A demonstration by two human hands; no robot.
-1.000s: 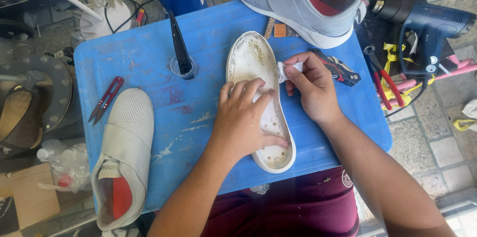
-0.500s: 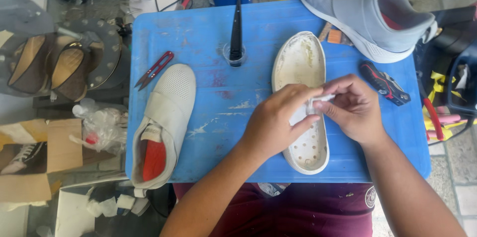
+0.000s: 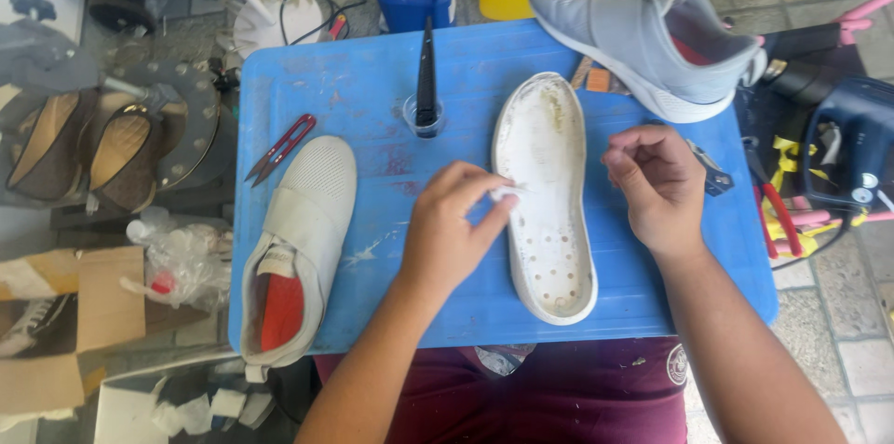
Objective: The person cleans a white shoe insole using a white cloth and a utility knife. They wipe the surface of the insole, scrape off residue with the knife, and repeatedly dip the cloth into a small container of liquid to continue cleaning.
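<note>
- The detached white rubber shoe sole [image 3: 545,197] lies inner face up near the middle of the blue plastic table [image 3: 363,81], toe end away from the person, heel end near the front edge. Its surface is matt and stained yellowish, with a raised rim all round and a cluster of small round holes in the heel half.
- The left hand [image 3: 452,230] rests at the sole's left edge, thumb and forefinger pinched shut on a small white scrap [image 3: 504,193] that touches the rim.
- The right hand [image 3: 656,183] hovers just right of the sole, fingers curled loosely inward; whether it holds anything cannot be told.
- A cream slip-on shoe with a perforated toe and red lining [image 3: 298,244] lies on the table's left side, well apart from the sole.
- A grey knit shoe with a white sole [image 3: 643,34] sits tilted at the far right corner.
- Red-handled thread snips [image 3: 279,148] lie beside the cream shoe's toe.
- A black pointed tool [image 3: 426,76] stands in a small clear cup just left of the sole's toe.
</note>
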